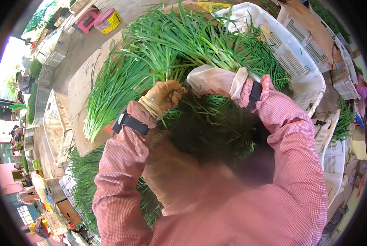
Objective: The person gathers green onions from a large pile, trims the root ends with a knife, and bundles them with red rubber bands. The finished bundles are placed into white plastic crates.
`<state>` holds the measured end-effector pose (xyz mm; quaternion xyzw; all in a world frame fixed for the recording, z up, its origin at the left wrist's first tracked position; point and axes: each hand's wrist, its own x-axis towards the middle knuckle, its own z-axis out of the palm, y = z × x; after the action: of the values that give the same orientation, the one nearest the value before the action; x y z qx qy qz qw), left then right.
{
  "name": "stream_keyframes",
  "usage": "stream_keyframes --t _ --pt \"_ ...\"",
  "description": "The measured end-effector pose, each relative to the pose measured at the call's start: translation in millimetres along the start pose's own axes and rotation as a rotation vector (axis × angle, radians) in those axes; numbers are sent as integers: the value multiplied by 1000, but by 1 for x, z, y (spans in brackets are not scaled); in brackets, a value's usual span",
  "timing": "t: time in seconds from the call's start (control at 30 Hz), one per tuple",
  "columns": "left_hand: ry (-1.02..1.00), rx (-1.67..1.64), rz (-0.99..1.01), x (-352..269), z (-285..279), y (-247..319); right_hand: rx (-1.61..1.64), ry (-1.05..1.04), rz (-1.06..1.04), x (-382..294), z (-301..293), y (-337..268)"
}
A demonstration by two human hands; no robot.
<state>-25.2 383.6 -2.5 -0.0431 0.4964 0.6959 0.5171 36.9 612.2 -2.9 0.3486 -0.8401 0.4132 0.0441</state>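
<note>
My left hand (165,96), in a tan glove, is closed around the stem ends of a bunch of long green leaves (166,57), apparently garlic chives, which fans out away from me. My right hand (209,80) wears a whitish glove and is curled close beside it. Its fingertips are partly hidden, so I cannot tell whether they pinch any stems. A neat bundle of chives (114,92) lies on the board (78,83) left of my left hand. Another pile of chives (223,58) lies just beyond my right hand. Loose trimmings (214,123) lie in shadow below both hands.
A white plastic crate (297,61) stands at the right of the board, with greens against it. More crates (58,123) stand left. A heap of greens (85,184) lies by my left arm. A pink stool (87,20) and a bucket (108,21) are at the back left.
</note>
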Motion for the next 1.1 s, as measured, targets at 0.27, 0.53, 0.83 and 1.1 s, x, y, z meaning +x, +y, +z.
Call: stream_keyframes --t 0.27,0.53,0.83,1.1 --pt "142 381 313 -90 47 41 23 -11 230 6 -12 45" --pt "15 408 400 -217 97 86 -314 -56 217 5 -9 64" --pt "166 716 629 -212 70 96 421 -273 331 24 -22 -8" --pt "577 1902 1474 -105 78 -11 1364 482 -28 15 44 -69"
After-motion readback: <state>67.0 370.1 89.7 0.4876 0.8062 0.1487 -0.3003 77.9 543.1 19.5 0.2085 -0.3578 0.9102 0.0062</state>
